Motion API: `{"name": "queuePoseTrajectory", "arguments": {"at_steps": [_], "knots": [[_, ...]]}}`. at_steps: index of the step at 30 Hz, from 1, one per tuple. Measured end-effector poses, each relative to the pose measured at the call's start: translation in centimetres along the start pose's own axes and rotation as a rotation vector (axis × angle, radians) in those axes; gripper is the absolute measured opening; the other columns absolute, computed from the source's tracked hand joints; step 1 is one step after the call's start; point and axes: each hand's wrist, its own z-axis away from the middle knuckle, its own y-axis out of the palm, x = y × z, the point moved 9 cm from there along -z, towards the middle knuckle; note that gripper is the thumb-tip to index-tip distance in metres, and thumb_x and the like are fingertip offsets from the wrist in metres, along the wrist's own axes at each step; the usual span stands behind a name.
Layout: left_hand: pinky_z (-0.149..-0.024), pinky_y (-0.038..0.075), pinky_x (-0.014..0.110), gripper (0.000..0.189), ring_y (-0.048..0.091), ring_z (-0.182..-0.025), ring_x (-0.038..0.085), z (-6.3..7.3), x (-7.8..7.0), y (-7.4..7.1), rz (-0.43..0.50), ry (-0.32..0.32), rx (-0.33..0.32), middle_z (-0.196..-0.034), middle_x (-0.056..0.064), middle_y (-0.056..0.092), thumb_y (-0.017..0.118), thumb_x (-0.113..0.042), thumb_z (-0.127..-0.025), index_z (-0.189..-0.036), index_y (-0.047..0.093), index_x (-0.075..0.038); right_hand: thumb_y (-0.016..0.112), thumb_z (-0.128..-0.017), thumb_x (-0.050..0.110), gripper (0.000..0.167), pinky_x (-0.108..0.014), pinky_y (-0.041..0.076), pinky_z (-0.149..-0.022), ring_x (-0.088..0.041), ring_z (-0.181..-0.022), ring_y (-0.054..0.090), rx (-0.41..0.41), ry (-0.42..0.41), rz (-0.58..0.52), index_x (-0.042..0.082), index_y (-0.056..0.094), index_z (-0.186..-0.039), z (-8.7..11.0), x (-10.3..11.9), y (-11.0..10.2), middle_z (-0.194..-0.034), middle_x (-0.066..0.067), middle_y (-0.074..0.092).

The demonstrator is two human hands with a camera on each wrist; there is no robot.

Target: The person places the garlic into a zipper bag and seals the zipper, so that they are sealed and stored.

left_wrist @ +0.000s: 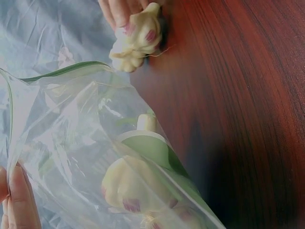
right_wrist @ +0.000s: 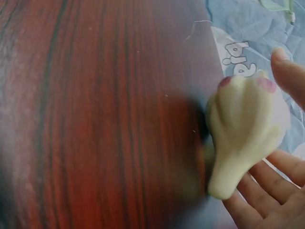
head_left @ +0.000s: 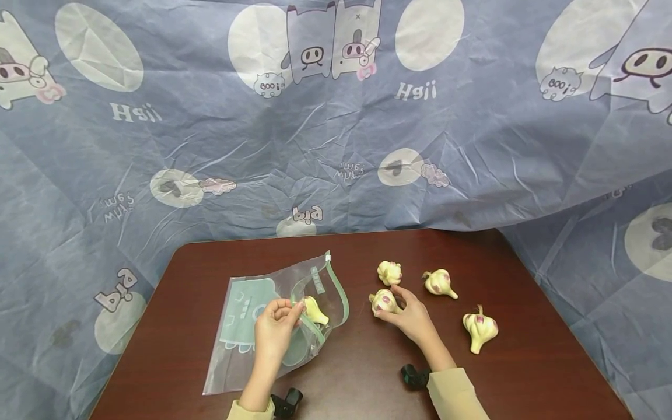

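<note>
My left hand [head_left: 275, 329] pinches the green-edged mouth of a clear zip bag [head_left: 220, 373], which lies on the table with its mouth to the right. Inside the bag a garlic bulb [head_left: 315, 310] shows near the mouth; the left wrist view shows this bulb [left_wrist: 133, 183] through the plastic, with part of another below it. Around a purple-marked garlic bulb [head_left: 383, 302] on the table, my right hand [head_left: 412, 318] has its thumb and fingers spread. In the right wrist view the thumb [right_wrist: 288, 76] stands apart from that bulb [right_wrist: 245, 124], while the fingers lie close behind it.
Just behind the bulb at my right hand sits another garlic bulb [head_left: 389, 273]. Two more, one farther back [head_left: 440, 283] and one nearer [head_left: 480, 328], lie to the right. A patterned blue cloth [head_left: 315, 146] hangs behind the dark red-brown table [head_left: 367, 373].
</note>
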Motion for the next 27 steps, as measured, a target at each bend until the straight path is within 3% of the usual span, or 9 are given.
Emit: {"name": "queuePoseTrajectory", "arguments": {"at_steps": [6,27], "knots": [[-0.061,0.054,0.016,0.026,0.065,-0.060,0.006,0.03,0.12,-0.04,0.014,-0.014,0.005,-0.075,0.007,0.071,0.076,-0.016,-0.087,-0.098,0.061,0.003,0.087,-0.072,0.042,0.093,-0.055,0.042,-0.106,-0.039,-0.134,0.047,-0.011,-0.013,0.099,0.005,0.044,-0.145,-0.20,0.16,0.33,-0.148,-0.019,0.047],[-0.060,0.054,0.016,0.024,0.064,-0.059,0.004,0.02,0.00,-0.20,0.039,-0.006,0.002,-0.075,0.007,0.070,0.075,-0.013,-0.087,-0.096,0.061,0.004,0.086,-0.074,0.037,0.080,-0.054,0.046,-0.098,-0.036,-0.124,0.056,-0.032,0.007,0.145,0.011,0.050,-0.140,-0.31,-0.04,0.61,-0.138,-0.020,0.057]]}}
